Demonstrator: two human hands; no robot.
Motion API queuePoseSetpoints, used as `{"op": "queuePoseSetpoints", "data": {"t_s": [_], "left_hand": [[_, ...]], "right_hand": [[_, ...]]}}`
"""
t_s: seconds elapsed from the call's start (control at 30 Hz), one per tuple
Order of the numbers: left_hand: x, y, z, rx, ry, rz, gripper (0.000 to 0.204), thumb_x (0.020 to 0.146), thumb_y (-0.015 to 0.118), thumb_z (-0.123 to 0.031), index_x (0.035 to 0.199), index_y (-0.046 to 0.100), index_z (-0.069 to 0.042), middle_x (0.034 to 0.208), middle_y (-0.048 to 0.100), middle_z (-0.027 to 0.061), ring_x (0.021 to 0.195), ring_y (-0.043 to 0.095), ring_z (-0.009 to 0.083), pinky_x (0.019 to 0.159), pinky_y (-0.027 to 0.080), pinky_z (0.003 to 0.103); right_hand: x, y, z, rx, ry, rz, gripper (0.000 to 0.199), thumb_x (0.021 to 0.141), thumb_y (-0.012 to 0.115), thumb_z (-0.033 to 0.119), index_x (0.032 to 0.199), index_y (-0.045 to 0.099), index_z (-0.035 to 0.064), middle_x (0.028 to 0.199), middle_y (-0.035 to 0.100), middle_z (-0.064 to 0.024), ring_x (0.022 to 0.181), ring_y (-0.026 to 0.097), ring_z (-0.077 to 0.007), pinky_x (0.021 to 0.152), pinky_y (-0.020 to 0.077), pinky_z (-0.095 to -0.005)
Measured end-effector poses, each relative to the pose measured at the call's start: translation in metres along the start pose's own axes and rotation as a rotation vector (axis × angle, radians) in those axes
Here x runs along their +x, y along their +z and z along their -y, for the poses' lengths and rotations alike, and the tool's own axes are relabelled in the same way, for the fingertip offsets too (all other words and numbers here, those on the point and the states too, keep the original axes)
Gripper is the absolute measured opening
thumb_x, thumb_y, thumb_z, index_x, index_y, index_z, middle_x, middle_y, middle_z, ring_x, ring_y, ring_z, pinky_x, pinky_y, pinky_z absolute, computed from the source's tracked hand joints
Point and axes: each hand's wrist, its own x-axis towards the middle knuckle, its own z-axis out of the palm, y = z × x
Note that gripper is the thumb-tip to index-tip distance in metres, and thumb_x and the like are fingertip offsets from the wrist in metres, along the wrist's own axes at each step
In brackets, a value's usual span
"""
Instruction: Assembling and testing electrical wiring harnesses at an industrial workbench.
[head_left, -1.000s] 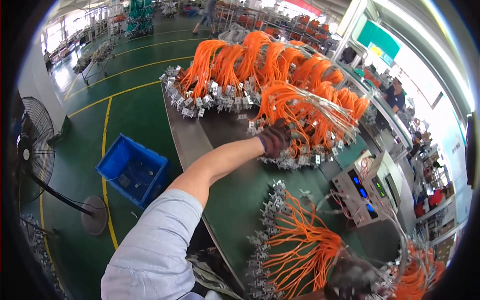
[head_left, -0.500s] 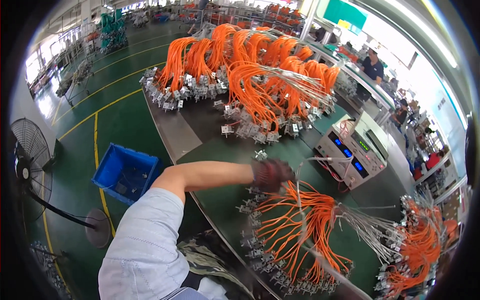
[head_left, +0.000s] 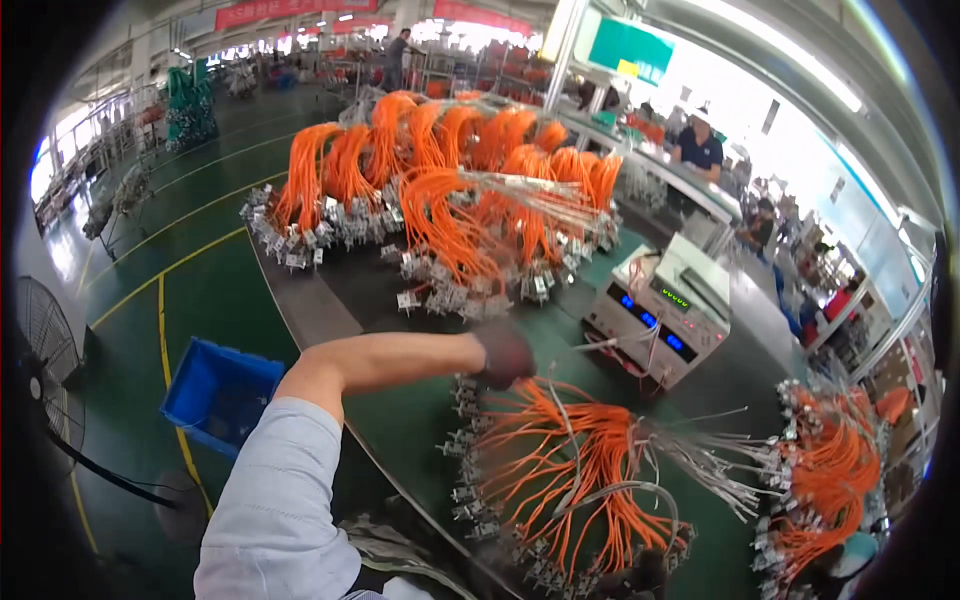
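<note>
My left hand (head_left: 505, 358), in a dark glove, reaches across the green-topped bench and is smeared by motion, so its fingers do not show clearly. It is above the far left end of a fanned bundle of orange cables (head_left: 590, 440). Small metal connectors (head_left: 465, 490) line the bundle's left and lower rim, and its bare grey ends (head_left: 710, 455) point right. Grey test leads (head_left: 572, 470) lie over the orange cables. At the lower edge, my right hand (head_left: 640, 578) appears as a dark gloved shape near the connectors, its fingers hidden.
A white test instrument (head_left: 660, 310) with lit displays stands beyond the bundle. Many orange cable bundles (head_left: 430, 200) are heaped at the far left; another heap (head_left: 835, 480) lies right. A blue bin (head_left: 215, 385) and a fan (head_left: 50, 350) stand on the floor. A person (head_left: 697, 150) sits farther off.
The view has shifted, so the bench and bundles appear farther left. My left hand stays over the bundle's far left end. The dark shape of my right hand has come in at the lower edge.
</note>
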Motion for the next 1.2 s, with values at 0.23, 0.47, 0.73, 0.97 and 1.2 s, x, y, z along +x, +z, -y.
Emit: {"op": "queuePoseSetpoints", "data": {"t_s": [0.23, 0.47, 0.73, 0.97, 1.2], "left_hand": [[0.038, -0.031, 0.060, -0.115, -0.024, 0.338, 0.029, 0.080, 0.077, -0.025, 0.107, 0.081, -0.017, 0.100, 0.079, 0.0138, 0.093, 0.074, 0.0372, 0.080, 0.057, 0.050], [0.064, 0.011, 0.067, 0.460, 0.067, -0.485, 0.005, 0.077, 0.073, -0.026, 0.080, 0.070, -0.025, 0.094, 0.072, 0.0025, 0.097, 0.066, 0.0252, 0.086, 0.048, 0.046], [0.063, 0.066, 0.096, -0.346, -0.174, 0.151, 0.070, 0.078, 0.067, -0.020, 0.147, 0.066, -0.025, 0.137, 0.072, 0.0125, 0.124, 0.068, 0.0351, 0.104, 0.053, 0.045], [0.014, -0.019, 0.124, -1.060, -0.178, -0.347, 0.054, 0.095, 0.074, -0.030, 0.141, 0.066, -0.003, 0.133, 0.071, 0.0118, 0.122, 0.066, 0.0205, 0.108, 0.051, 0.036], [-0.029, 0.033, 0.049, -0.617, -0.348, -0.398, 0.072, 0.096, 0.070, -0.056, 0.148, 0.057, -0.007, 0.143, 0.062, 0.0185, 0.134, 0.060, 0.0353, 0.112, 0.048, 0.044]], "right_hand": [[-0.036, 0.016, 0.000, -0.201, 0.449, -0.026, 0.045, 0.099, 0.072, 0.032, 0.128, 0.065, -0.0014, 0.116, 0.070, -0.0115, 0.094, 0.066, -0.0195, 0.077, 0.0556, -0.0357], [-0.048, 0.024, 0.007, -0.292, 0.624, -0.017, 0.050, 0.096, 0.075, 0.036, 0.128, 0.065, -0.0020, 0.116, 0.070, -0.0108, 0.095, 0.065, -0.0238, 0.085, 0.0550, -0.0409], [-0.041, 0.030, 0.024, -0.386, 0.649, 0.023, 0.052, 0.099, 0.072, 0.030, 0.138, 0.061, -0.0034, 0.123, 0.071, -0.0134, 0.104, 0.070, -0.0248, 0.084, 0.0588, -0.0410], [-0.037, 0.012, 0.028, -0.448, 0.684, -0.295, 0.072, 0.090, 0.081, 0.048, 0.142, 0.056, 0.0058, 0.100, 0.072, -0.0079, 0.079, 0.071, -0.0199, 0.057, 0.0563, -0.0310], [-0.048, -0.001, 0.028, -0.479, 0.664, -0.380, 0.080, 0.089, 0.085, 0.044, 0.150, 0.050, 0.0062, 0.105, 0.073, -0.0082, 0.075, 0.072, -0.0189, 0.054, 0.0551, -0.0281]]}}
